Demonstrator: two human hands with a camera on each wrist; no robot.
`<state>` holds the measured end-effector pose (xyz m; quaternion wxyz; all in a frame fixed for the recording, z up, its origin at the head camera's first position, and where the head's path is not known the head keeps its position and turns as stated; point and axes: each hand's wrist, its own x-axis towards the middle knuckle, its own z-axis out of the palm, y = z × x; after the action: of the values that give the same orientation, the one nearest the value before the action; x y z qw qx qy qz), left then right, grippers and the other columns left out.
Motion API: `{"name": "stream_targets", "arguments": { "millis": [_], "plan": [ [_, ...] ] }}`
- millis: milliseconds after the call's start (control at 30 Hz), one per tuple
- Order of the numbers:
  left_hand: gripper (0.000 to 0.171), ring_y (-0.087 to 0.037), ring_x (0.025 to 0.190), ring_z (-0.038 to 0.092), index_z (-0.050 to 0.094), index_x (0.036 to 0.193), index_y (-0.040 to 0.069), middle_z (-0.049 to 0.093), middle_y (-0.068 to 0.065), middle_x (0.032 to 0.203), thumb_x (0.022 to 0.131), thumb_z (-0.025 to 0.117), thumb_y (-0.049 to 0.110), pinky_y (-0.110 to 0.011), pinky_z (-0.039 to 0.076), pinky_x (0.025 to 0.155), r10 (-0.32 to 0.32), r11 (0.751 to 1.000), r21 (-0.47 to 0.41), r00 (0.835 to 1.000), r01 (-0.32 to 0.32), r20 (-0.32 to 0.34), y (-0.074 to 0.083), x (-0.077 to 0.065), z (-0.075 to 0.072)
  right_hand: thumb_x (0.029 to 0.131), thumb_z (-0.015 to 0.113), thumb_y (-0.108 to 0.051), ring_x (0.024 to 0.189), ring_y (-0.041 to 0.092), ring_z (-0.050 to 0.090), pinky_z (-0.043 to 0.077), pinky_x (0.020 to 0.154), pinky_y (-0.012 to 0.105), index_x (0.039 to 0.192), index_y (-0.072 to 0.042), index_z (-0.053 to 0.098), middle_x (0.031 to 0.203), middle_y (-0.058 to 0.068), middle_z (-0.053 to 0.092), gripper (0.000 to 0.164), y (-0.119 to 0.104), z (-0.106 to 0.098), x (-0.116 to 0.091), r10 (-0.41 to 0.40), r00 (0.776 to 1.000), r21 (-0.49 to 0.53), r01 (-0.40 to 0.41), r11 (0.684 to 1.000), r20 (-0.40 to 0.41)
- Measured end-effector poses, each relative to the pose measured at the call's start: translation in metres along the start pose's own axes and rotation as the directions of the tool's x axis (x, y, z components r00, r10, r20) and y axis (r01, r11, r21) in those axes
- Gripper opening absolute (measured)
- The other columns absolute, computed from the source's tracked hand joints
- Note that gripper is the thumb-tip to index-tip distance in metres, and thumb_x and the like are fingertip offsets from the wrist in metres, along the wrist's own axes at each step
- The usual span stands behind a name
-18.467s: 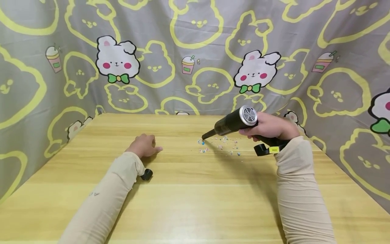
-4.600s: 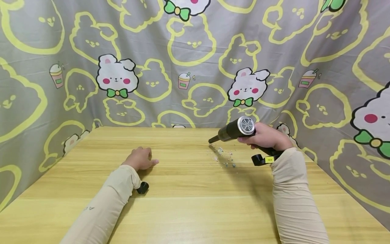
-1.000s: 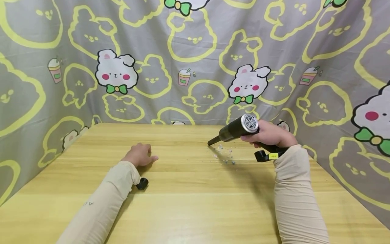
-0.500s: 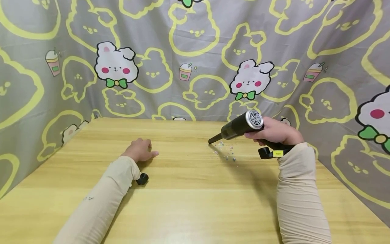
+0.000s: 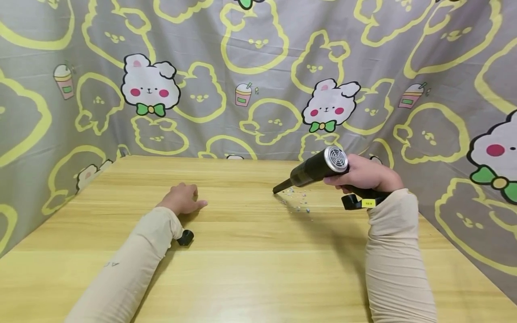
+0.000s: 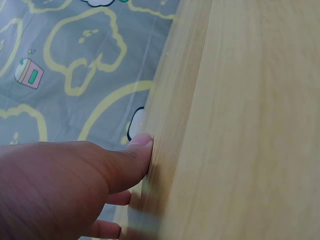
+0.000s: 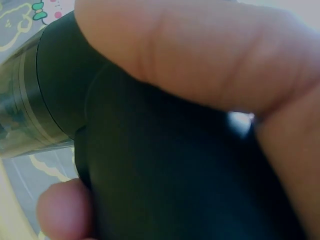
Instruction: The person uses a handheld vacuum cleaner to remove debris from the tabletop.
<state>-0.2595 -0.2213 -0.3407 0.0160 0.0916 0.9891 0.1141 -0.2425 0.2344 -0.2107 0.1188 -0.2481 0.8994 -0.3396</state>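
My right hand [image 5: 369,172] grips the handle of a black handheld vacuum cleaner [image 5: 311,169] with a silver vented end. In the right wrist view, thumb and fingers wrap round its dark handle [image 7: 165,165], and part of its clear body shows at the left. The narrow nozzle [image 5: 281,186] slants down to the left, its tip close over the table beside small coloured scraps [image 5: 299,207]. Several of these bits lie scattered below and right of the nozzle. My left hand [image 5: 182,198] rests on the table to the left, fingers loosely bent, thumb pointing right, holding nothing.
The pale wooden table [image 5: 242,278] stretches under both arms. A grey curtain [image 5: 274,80] with cartoon prints hangs behind it and along both sides. Black wrist cameras sit below the left sleeve [image 5: 141,246] and the right sleeve [image 5: 397,251].
Fewer scraps lie by the nozzle than in the oldest frame, and its tip has shifted among them. Over the last half second the nozzle edges slightly left and nearer. The left hand stays put.
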Motion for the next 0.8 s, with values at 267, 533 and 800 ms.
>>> {"name": "stream_targets", "arguments": {
  "millis": [267, 533, 800],
  "plan": [
    [0.050, -0.049, 0.103, 0.051, 0.057, 0.107, -0.003, 0.057, -0.028, 0.109, 0.091, 0.058, 0.044, -0.059, 0.044, 0.088, 0.008, 1.000, 0.018, 1.000, -0.008, -0.004, -0.0022, 0.0024, 0.0012, 0.084, 0.072, -0.019, 0.053, 0.020, 0.053, 0.049, 0.051, 0.032, 0.098, 0.004, 0.056, 0.067, 0.010, 0.057, 0.030, -0.0010, -0.0021, -0.0015, -0.006, 1.000, 0.005, 0.006, 1.000, 0.018],
    [0.051, -0.049, 0.103, 0.050, 0.057, 0.108, -0.003, 0.057, -0.029, 0.109, 0.091, 0.058, 0.045, -0.060, 0.043, 0.088, 0.008, 1.000, 0.020, 1.000, -0.008, -0.003, -0.0033, 0.0027, 0.0019, 0.085, 0.071, -0.019, 0.054, 0.021, 0.054, 0.049, 0.052, 0.034, 0.098, 0.002, 0.057, 0.067, 0.010, 0.059, 0.029, -0.0053, -0.0035, -0.0033, -0.013, 0.999, -0.034, 0.014, 0.999, 0.030],
    [0.050, -0.049, 0.102, 0.050, 0.057, 0.107, -0.003, 0.057, -0.029, 0.108, 0.091, 0.059, 0.044, -0.060, 0.043, 0.088, 0.006, 1.000, 0.013, 1.000, -0.006, -0.005, 0.0002, 0.0010, -0.0001, 0.086, 0.070, -0.021, 0.056, 0.020, 0.056, 0.050, 0.055, 0.033, 0.091, 0.000, 0.060, 0.068, 0.011, 0.061, 0.024, -0.0077, -0.0040, -0.0083, -0.030, 0.999, -0.086, 0.033, 0.996, 0.036]
  ]
}}
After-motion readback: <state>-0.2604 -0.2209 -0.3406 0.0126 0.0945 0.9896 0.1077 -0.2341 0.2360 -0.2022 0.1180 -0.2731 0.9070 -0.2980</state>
